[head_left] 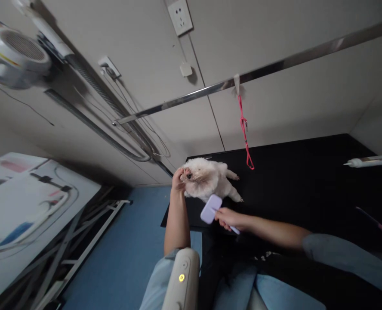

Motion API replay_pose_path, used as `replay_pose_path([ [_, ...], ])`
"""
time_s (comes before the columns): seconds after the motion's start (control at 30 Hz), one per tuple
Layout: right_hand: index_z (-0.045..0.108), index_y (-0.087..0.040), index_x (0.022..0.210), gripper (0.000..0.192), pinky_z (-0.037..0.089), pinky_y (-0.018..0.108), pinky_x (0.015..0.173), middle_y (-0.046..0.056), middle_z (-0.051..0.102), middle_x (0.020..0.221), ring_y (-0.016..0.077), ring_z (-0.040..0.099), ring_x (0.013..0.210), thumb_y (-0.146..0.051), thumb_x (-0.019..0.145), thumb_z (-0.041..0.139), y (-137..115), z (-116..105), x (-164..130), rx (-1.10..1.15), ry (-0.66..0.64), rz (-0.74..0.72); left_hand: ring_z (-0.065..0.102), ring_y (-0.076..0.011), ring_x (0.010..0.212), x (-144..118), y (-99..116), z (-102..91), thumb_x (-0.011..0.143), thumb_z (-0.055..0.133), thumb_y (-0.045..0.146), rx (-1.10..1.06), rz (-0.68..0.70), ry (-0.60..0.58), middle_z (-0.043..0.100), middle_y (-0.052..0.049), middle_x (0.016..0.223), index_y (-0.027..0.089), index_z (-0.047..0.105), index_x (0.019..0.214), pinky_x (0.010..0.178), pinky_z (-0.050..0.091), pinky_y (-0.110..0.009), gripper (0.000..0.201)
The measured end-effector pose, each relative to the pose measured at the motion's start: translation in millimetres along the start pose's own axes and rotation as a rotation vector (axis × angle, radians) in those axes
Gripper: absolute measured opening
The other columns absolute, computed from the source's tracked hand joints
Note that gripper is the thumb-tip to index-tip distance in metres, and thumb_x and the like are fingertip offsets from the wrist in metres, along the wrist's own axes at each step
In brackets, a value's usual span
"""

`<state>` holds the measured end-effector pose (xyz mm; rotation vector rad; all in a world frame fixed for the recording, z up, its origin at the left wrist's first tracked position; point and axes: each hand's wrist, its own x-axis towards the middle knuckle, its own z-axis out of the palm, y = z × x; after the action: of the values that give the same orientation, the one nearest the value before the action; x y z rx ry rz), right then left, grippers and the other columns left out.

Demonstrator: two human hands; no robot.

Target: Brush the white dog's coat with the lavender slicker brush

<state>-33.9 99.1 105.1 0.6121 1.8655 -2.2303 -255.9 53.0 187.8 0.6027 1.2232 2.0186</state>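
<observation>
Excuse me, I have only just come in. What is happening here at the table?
A person has a white dog on a black table. The left hand touches the dog at its head. The right hand holds a pale purple brush by its handle, close to the dog; whether it touches the fur is unclear. A pink lead hangs from the metal bar.

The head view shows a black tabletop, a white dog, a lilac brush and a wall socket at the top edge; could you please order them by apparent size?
1. Black tabletop
2. White dog
3. Lilac brush and wall socket: too alike to rank.
</observation>
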Motion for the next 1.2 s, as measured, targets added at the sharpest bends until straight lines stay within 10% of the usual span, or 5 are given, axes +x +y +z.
replay_pose_path([
  [0.23, 0.048, -0.021, 0.081, 0.033, 0.027, 0.017, 0.038, -0.011, 0.044, 0.048, 0.0050, 0.038, 0.037, -0.051, 0.091, 0.056, -6, -4, 15, 0.159, 0.084, -0.353, 0.061, -0.0124, 0.051, 14, -9, 6.5, 0.065, 0.078, 0.037, 0.023, -0.013, -0.010, 0.066, -0.001, 0.057, 0.015, 0.065, 0.061, 0.056, 0.051, -0.025, 0.026],
  [0.8, 0.049, -0.022, 0.076, 0.042, 0.026, 0.023, 0.039, -0.009, 0.040, 0.044, 0.0079, 0.032, 0.034, -0.062, 0.086, 0.059, 26, 5, 13, 0.340, -0.031, -0.136, 0.069, -0.0192, 0.062, 30, -18, 29.6, 0.067, 0.079, 0.051, 0.233, 0.051, -0.023, 0.075, -0.007, 0.072, 0.013, 0.077, 0.082, 0.062, 0.055, -0.029, 0.041],
  [1.0, 0.042, -0.023, 0.080, 0.044, 0.026, 0.019, 0.041, -0.012, 0.039, 0.045, 0.0063, 0.033, 0.036, -0.065, 0.089, 0.050, 15, 10, 23, 0.492, 0.202, -0.261, 0.067, -0.0198, 0.060, 21, -14, 39.3, 0.073, 0.076, 0.053, 0.336, 0.092, -0.164, 0.074, -0.007, 0.069, 0.014, 0.078, 0.084, 0.061, 0.053, -0.031, 0.040],
  [1.1, 0.042, -0.023, 0.081, 0.042, 0.023, 0.020, 0.038, -0.014, 0.035, 0.044, 0.0063, 0.026, 0.034, -0.065, 0.090, 0.048, 31, 26, 13, 0.541, 0.039, -0.013, 0.067, -0.0205, 0.060, 19, -8, 45.9, 0.072, 0.077, 0.052, 0.367, 0.102, -0.230, 0.073, -0.008, 0.067, 0.013, 0.078, 0.077, 0.061, 0.053, -0.031, 0.040],
  [1.2, 0.046, -0.023, 0.085, 0.043, 0.027, 0.020, 0.040, -0.012, 0.041, 0.046, 0.0067, 0.032, 0.035, -0.065, 0.085, 0.056, 26, 29, 9, 0.551, -0.027, -0.142, 0.069, -0.0216, 0.064, 21, -3, 51.9, 0.073, 0.079, 0.046, 0.365, 0.083, -0.229, 0.074, -0.010, 0.072, 0.011, 0.077, 0.073, 0.065, 0.053, -0.031, 0.035],
])
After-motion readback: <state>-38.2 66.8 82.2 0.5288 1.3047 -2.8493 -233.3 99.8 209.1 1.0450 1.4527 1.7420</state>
